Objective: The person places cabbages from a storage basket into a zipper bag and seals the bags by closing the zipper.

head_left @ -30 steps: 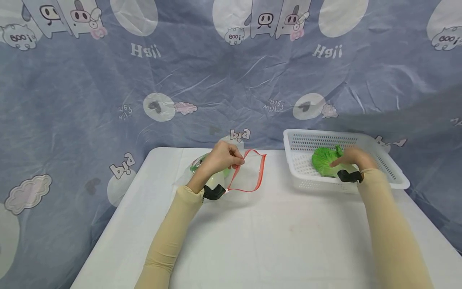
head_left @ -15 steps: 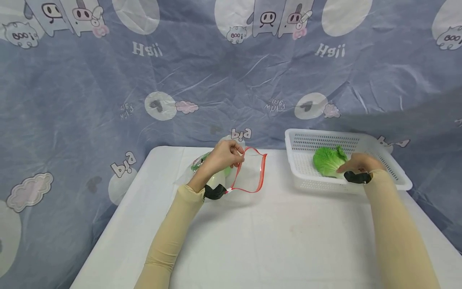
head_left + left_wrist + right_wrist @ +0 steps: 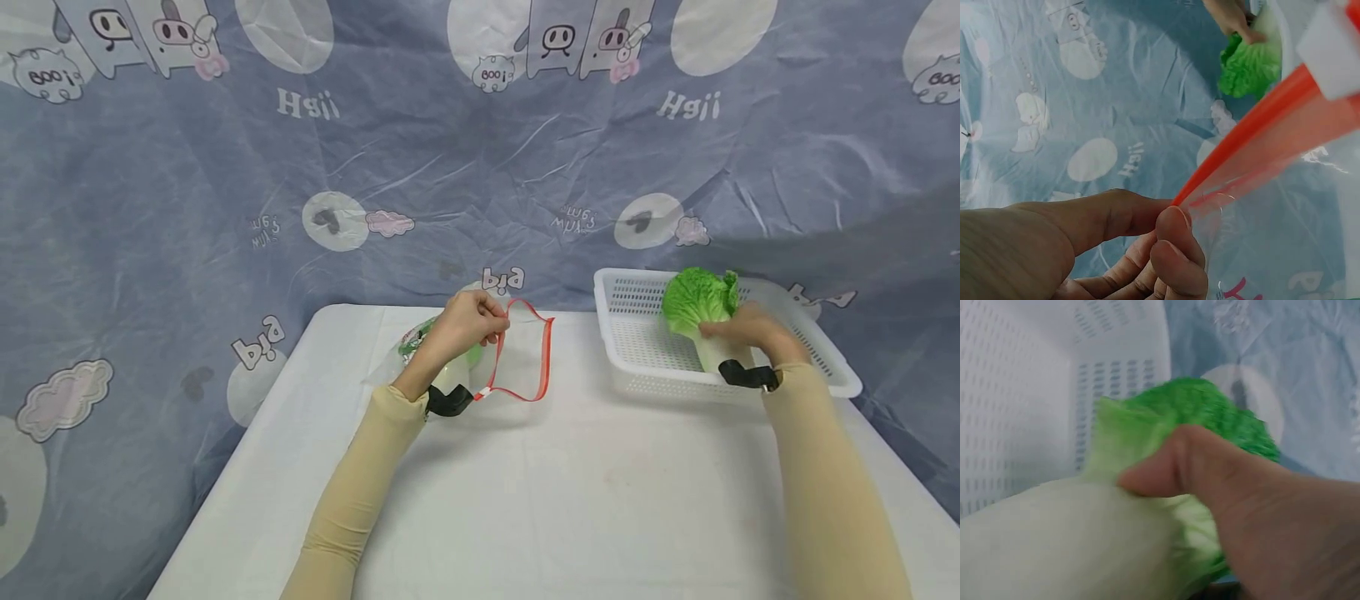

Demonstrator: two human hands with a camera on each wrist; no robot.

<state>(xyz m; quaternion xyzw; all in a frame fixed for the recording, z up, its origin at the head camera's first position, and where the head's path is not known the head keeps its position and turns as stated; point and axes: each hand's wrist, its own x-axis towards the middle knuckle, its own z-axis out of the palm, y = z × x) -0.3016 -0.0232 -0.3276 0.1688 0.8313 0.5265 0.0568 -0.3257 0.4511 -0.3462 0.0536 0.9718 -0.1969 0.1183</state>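
My right hand (image 3: 753, 332) grips a napa cabbage (image 3: 697, 304) with green leaves and a thick white stalk. In the head view its leafy top stands above the white perforated basket (image 3: 618, 354); the right wrist view shows my thumb across the pale stalk (image 3: 1072, 537). My left hand (image 3: 468, 323) pinches the red-edged mouth of a clear zip bag (image 3: 546, 358) between thumb and fingertips. That mouth gapes in a loop, and a white slider (image 3: 1335, 50) sits on the red strip. Something pale green (image 3: 452, 375) shows in the bag, partly behind my left wrist.
The basket stands at the back right of the white table (image 3: 570, 500). A blue-grey printed cloth (image 3: 450, 167) hangs right behind the table's far edge. Black straps (image 3: 448, 402) circle both wrists.
My right hand has closed round the cabbage and raised it, leaves tilting upward, out of its lying position in the basket. My left hand stays at the bag's mouth, nearly still.
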